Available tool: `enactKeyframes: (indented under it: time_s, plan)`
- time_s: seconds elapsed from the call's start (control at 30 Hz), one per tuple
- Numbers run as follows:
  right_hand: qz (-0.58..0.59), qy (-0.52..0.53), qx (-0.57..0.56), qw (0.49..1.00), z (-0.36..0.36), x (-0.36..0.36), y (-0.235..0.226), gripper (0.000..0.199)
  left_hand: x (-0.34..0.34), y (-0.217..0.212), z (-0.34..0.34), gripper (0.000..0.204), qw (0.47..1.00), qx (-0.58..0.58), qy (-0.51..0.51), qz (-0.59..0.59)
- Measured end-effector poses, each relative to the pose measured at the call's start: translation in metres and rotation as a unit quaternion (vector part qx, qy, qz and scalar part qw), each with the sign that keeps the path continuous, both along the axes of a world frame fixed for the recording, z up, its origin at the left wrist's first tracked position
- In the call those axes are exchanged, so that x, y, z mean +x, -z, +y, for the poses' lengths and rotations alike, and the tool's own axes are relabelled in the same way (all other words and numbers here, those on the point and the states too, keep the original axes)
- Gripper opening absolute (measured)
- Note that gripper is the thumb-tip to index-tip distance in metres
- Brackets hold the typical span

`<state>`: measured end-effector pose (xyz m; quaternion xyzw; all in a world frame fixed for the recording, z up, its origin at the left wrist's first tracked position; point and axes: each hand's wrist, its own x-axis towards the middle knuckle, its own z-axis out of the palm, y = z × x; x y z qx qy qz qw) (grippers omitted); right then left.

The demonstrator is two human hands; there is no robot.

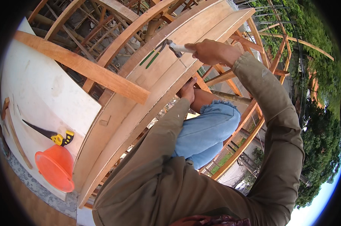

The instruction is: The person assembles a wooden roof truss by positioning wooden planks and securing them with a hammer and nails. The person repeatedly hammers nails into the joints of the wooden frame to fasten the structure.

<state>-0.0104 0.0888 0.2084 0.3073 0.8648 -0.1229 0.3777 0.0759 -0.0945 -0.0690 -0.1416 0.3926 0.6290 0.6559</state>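
Note:
My right hand (212, 52) is closed round the pale handle of a hammer (183, 48), whose dark head is over the long curved wooden plank (161, 81). Just below the head, a thin nail (183, 63) seems to stick up from the wood. Pliers with green handles (153, 58) lie on the plank beside the hammer head. My left hand (188, 91) is low against the plank's near edge, next to my bent leg in blue jeans. Its fingers look curled, but the edge partly hides them and whatever they grip.
A loose timber (84, 68) crosses the plank's left part. On the white panel (50, 90) lie a handsaw (46, 133) with a yellow and black handle and an orange bucket (55, 167). Open wooden framing (230, 77) drops away at right, with trees beyond.

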Motion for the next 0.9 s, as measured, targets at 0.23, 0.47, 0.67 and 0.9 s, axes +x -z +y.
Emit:
enactKeyframes:
  time_s: [0.23, 0.47, 0.67, 0.9]
  plan:
    - [0.052, 0.135, -0.008, 0.989, -0.004, 0.027, 0.025, 0.048, -0.009, -0.014, 0.004, 0.049, 1.000, -0.017, 0.012, -0.008]
    - [0.283, 0.029, 0.107, 0.953, 0.010, -0.041, -0.042, 0.035, -0.002, -0.003, -0.004, 0.054, 1.000, 0.001, 0.010, -0.010]
    - [0.145, 0.118, 0.048, 0.981, -0.015, 0.000, -0.007, 0.052, -0.001, 0.002, 0.000, 0.053, 1.000, 0.000, 0.017, -0.025]
    - [0.104, 0.105, 0.041, 0.988, -0.010, 0.043, 0.034, 0.052, -0.004, -0.011, 0.000, 0.050, 0.999, -0.014, 0.023, -0.031]
